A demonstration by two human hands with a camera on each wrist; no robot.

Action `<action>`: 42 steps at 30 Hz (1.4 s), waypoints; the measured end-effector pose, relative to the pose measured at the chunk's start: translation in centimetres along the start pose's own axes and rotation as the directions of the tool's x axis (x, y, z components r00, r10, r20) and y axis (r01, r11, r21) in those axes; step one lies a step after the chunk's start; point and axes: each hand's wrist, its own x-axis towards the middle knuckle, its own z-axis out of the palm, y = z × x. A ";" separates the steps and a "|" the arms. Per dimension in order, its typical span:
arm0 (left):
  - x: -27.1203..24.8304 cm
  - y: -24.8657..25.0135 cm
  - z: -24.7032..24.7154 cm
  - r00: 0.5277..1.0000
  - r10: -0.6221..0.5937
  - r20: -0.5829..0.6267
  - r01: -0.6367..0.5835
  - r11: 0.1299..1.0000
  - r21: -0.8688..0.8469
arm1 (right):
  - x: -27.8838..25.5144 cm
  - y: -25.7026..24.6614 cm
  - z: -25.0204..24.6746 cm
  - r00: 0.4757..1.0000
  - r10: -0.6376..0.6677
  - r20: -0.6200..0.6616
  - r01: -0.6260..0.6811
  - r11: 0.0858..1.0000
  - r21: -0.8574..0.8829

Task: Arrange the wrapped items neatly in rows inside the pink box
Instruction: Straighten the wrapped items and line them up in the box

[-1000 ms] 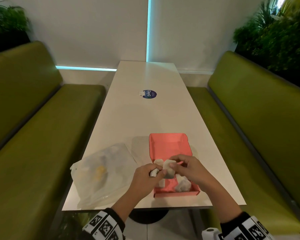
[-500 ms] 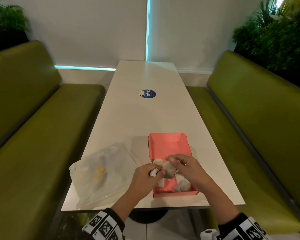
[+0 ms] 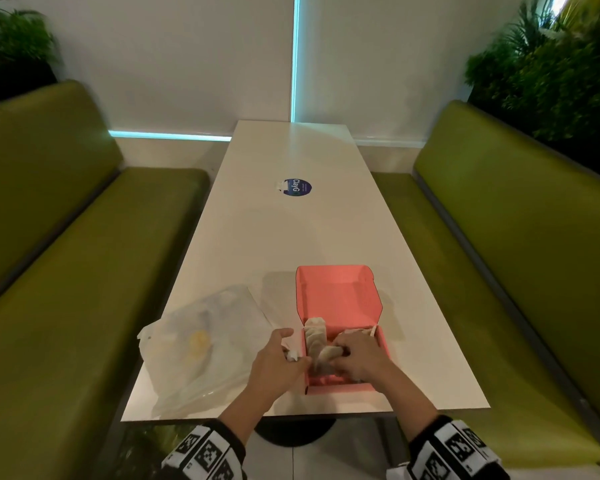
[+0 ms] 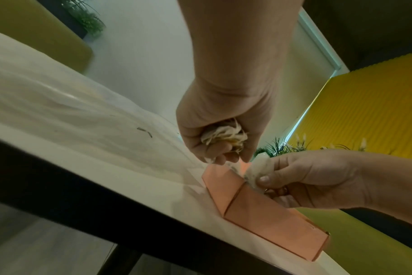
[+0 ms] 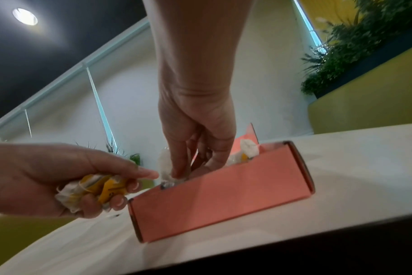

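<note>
Green booth benches (image 3: 94,258) flank a long white table (image 3: 291,237), whose far stretch beyond the hands lies bare but for a round blue sticker (image 3: 297,187). At the near end the pink box (image 3: 338,388) sits close to the table's front edge, with only a narrow strip of white between its front wall and the drop. Its lid stands open on the far side.

The right hand (image 3: 359,355) reaches down into the box from above, fingers curled and pinching a white wrapped item (image 3: 326,353) against the left inner wall. In the left wrist view the thumb presses that wrapper just over the box's near left corner (image 4: 241,183). Ahead of this grip, other wrapped items (image 3: 315,332) stand in a line along the same wall, touching one another. To the right of the grip one more wrapped item (image 3: 355,331) shows beside the knuckles, near the far right of the box. What lies under the right palm is hidden.

The left hand (image 3: 278,363) hovers just outside the box's left wall, its fingertips close to the rim. Its fingers are curled tight round a crumpled white-and-yellow bundle (image 5: 94,188) of wrapped items, with paper ends sticking out of the fist.

Left of that fist a translucent plastic bag (image 3: 201,344) lies flat on the table, its near corner close to the front edge and its right side near the box. To the right of the box the tabletop stays open up to the table's right edge.
</note>
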 end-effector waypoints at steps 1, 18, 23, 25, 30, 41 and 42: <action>-0.1 0.1 0.1 1.000 -0.008 0.021 0.007 1.000 0.018 | 0.2 -0.1 0.4 0.999 0.003 0.036 -0.002 1.000 -0.021; 0.4 -1.6 1.0 0.997 -0.015 0.082 0.007 0.995 0.095 | 1.1 -1.2 4.0 0.969 0.134 -0.206 -0.148 0.987 -0.057; 0.6 -1.7 1.1 0.997 -0.014 0.076 0.005 0.993 0.120 | 0.7 -1.4 3.7 0.960 0.123 -0.251 -0.126 0.992 0.005; 0.6 -1.7 1.1 0.997 -0.021 0.076 0.011 0.992 0.125 | 0.4 -1.3 3.3 0.961 0.113 -0.253 -0.122 0.992 -0.020; 0.4 -1.5 1.2 0.997 -0.043 0.071 0.031 0.987 0.157 | -0.2 -1.0 3.1 0.991 0.030 -0.128 -0.054 0.980 -0.193; -0.1 -0.8 1.0 0.996 -0.023 0.091 0.002 0.973 0.231 | 0.9 -1.8 4.8 0.984 0.059 -0.168 -0.087 0.983 -0.164; -0.1 -0.8 1.0 0.995 -0.023 0.095 0.000 0.973 0.230 | 0.9 -1.9 4.8 0.981 0.051 -0.185 -0.080 0.985 -0.154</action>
